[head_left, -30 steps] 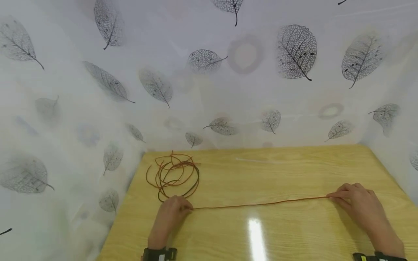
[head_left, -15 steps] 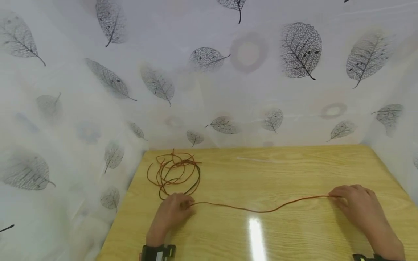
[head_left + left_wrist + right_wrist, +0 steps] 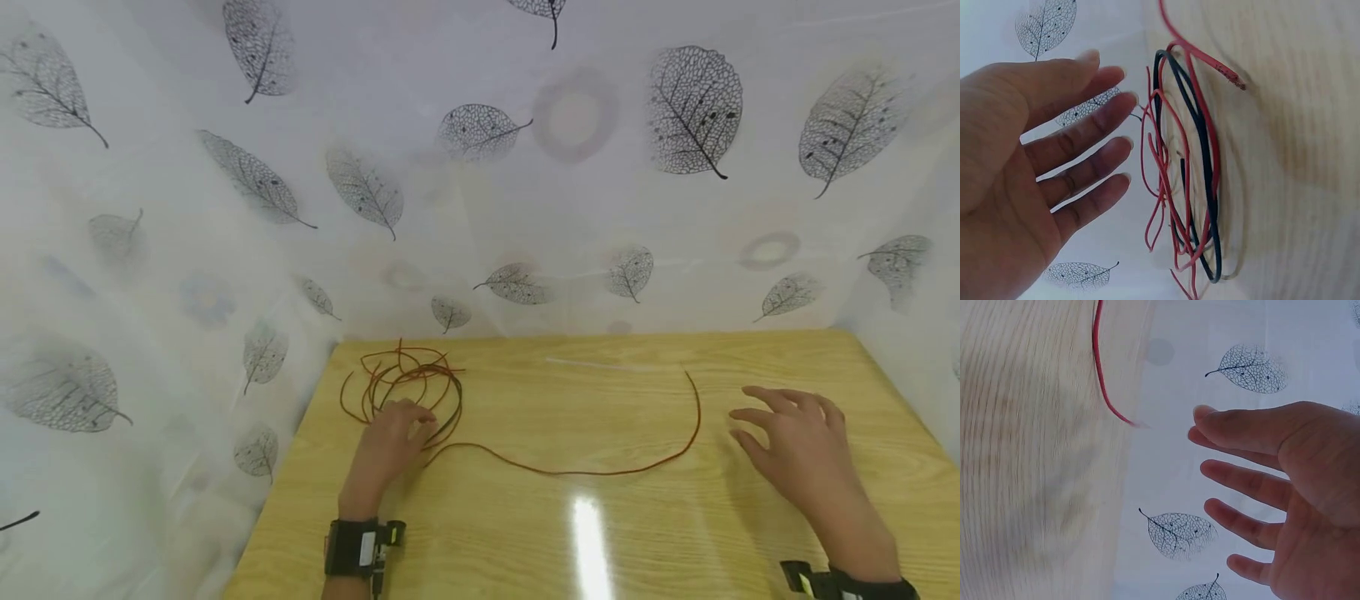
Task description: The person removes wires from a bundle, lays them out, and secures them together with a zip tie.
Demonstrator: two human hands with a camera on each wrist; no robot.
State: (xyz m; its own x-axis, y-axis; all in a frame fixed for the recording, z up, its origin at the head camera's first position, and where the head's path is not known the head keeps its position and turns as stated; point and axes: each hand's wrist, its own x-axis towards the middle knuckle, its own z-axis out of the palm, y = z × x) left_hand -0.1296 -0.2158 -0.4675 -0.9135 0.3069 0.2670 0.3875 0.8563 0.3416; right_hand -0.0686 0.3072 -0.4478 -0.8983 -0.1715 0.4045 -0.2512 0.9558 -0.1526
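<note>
Though leaf-printed, backdrop (image 3: 510,208) behind wire bundle (image 3: 1208,169)

- the left hand (image 3: 392,440) hid part of the wire coil (image 3: 1207,156) in the head view; a few lower strands ran past the bottom edge in the left wrist view;
- the loose red wire (image 3: 592,474) was cut off at the top in both wrist views; its tip blurred in the right one;
- the right wristband (image 3: 855,585) was cropped by the head view's bottom edge;
- a pale streak (image 3: 592,364) lay too faint to identify.
</note>
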